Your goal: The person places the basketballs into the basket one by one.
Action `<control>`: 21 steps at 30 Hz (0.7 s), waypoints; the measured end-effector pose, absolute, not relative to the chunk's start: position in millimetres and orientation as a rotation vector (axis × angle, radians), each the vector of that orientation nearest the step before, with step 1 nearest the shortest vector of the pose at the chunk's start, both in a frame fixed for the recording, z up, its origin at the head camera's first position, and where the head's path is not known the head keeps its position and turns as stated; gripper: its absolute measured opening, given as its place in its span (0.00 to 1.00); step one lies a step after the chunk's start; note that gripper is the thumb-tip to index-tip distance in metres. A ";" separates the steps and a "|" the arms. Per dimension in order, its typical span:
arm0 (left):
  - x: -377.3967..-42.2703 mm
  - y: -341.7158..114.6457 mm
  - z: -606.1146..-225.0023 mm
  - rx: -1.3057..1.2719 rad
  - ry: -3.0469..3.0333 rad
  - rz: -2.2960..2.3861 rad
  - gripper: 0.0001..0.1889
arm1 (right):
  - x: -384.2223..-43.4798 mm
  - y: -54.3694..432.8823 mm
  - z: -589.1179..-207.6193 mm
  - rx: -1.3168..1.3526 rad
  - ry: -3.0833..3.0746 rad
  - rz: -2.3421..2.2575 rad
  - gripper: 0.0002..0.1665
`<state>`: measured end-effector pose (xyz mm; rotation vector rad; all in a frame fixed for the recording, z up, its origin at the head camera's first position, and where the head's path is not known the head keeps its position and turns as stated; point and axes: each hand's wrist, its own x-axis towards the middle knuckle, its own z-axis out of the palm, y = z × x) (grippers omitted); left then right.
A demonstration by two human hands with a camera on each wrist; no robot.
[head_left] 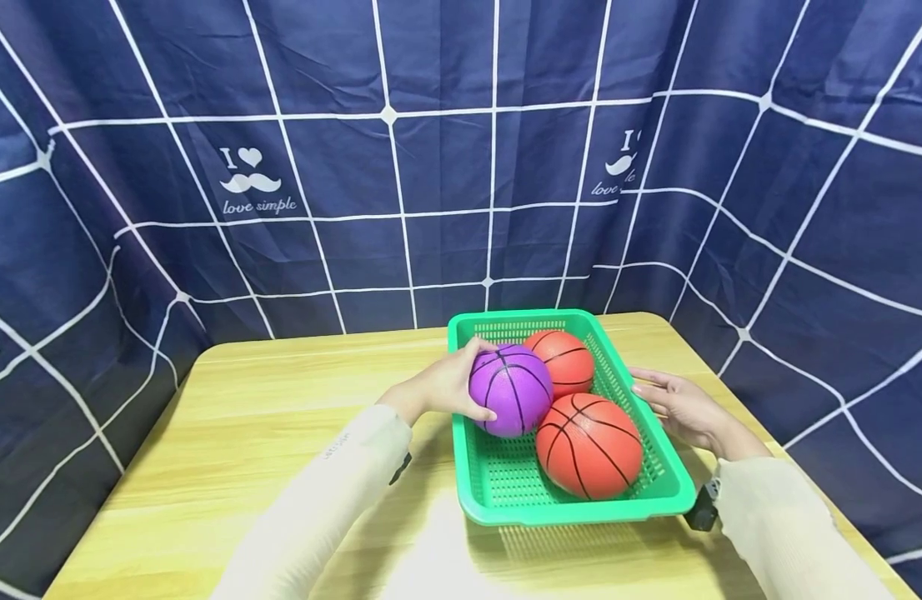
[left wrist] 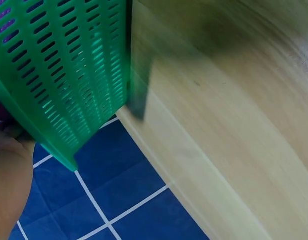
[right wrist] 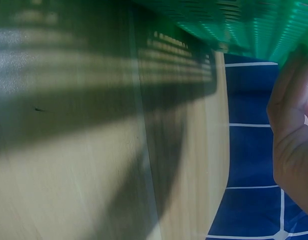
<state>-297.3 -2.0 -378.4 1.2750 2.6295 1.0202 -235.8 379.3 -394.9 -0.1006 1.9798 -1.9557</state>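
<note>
A green plastic basket (head_left: pixel 506 487) with slotted walls holds two orange-red basketballs, a larger one (head_left: pixel 590 447) at the near right and another (head_left: pixel 560 362) behind it. My left hand (head_left: pixel 455 379) grips a small purple basketball (head_left: pixel 512 392) from its left side, thumb low and fingers over the top. That ball overlaps the basket's left half, right beside both others. Along the basket's right side, my right hand (head_left: pixel 682 408) lies with fairly straight fingers, their tips at the rim. In the right wrist view, the right hand (right wrist: pixel 294 125) is against the green wall.
The basket stands on a wooden table (head_left: pixel 281 425), towards its right side. A dark blue curtain (head_left: pixel 446 183) with white grid lines surrounds the back and both sides. Dark wrist-worn devices show at both cuffs, the right one (head_left: pixel 704 506) close to the basket's near corner.
</note>
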 end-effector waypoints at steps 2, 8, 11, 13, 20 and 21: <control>-296.7 -2.3 -378.4 1.280 2.620 1.027 0.49 | -235.7 379.4 -394.8 -0.103 1.981 -1.954 0.37; -296.9 -7.4 -377.6 1.275 2.547 1.101 0.51 | -235.7 380.4 -393.5 -0.145 1.998 -1.923 0.36; -297.7 -9.4 -377.1 1.279 2.516 1.121 0.52 | -236.0 382.1 -391.3 -0.159 2.051 -1.860 0.38; -297.8 -9.9 -376.1 1.269 2.490 1.143 0.53 | -236.7 383.6 -389.0 -0.146 2.093 -1.811 0.39; -297.4 -19.8 -370.5 1.154 2.462 1.282 0.55 | -240.7 389.3 -370.9 -0.104 2.250 -1.608 0.39; -297.4 -23.4 -368.8 1.132 2.462 1.309 0.54 | -241.1 389.1 -366.6 -0.100 2.272 -1.586 0.39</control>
